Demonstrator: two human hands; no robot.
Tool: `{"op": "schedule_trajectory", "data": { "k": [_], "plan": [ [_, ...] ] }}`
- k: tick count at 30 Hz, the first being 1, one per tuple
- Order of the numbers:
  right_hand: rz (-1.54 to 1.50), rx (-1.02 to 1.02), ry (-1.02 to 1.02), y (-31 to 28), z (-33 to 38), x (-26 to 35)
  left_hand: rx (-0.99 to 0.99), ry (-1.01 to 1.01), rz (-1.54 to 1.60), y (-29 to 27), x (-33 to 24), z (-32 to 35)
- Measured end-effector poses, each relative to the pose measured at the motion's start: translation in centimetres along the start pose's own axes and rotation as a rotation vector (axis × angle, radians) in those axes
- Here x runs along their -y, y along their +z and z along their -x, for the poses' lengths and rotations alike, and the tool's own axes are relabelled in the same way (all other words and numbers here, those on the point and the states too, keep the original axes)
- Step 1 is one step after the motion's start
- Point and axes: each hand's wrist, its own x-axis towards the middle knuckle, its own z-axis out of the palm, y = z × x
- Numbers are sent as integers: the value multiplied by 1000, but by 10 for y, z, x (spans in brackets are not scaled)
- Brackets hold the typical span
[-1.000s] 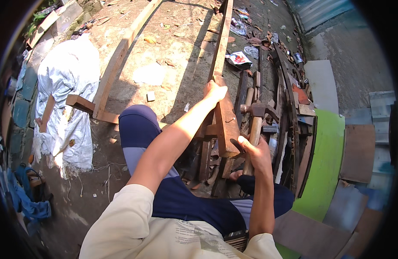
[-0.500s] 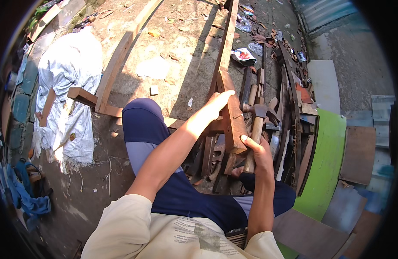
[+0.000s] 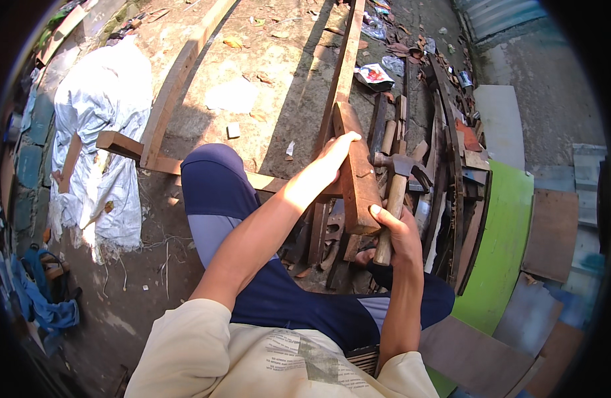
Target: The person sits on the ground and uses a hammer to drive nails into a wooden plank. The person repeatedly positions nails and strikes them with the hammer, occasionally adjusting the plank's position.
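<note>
Left hand [image 3: 335, 158] grips the block [image 3: 360, 199], out at 1 o'clock, while right hand [image 3: 403, 235] grasps the hammer [image 3: 394, 198] at its 3 o'clock, thumb [image 3: 381, 214] against the wood: likely a steadying step, any blow calling for that thumb clear.

Ground [image 3: 269, 147] | white cloth [image 3: 106, 93] left | small white block [image 3: 233, 130] | yellow leaf [image 3: 233, 42] | timber scraps [image 3: 454, 159] right

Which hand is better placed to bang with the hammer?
Probably the right hand: it's holding the hammer, though its thumb seems to touch the wooden block. The left hand grips that block, farther from the hammer.
</note>
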Motion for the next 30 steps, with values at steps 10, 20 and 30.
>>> {"op": "schedule_trajectory", "data": {
  "k": [10,20,30],
  "plan": [
    [-30,5,-47,-6,-7,-13,59,-47,-16,-9,6,-15],
    [314,-96,-175,-14,33,41,115,-90,49,-14,4,-21],
    [379,-60,-198,-14,55,59,85,-43,31,-11,8,-27]
  ]
}}
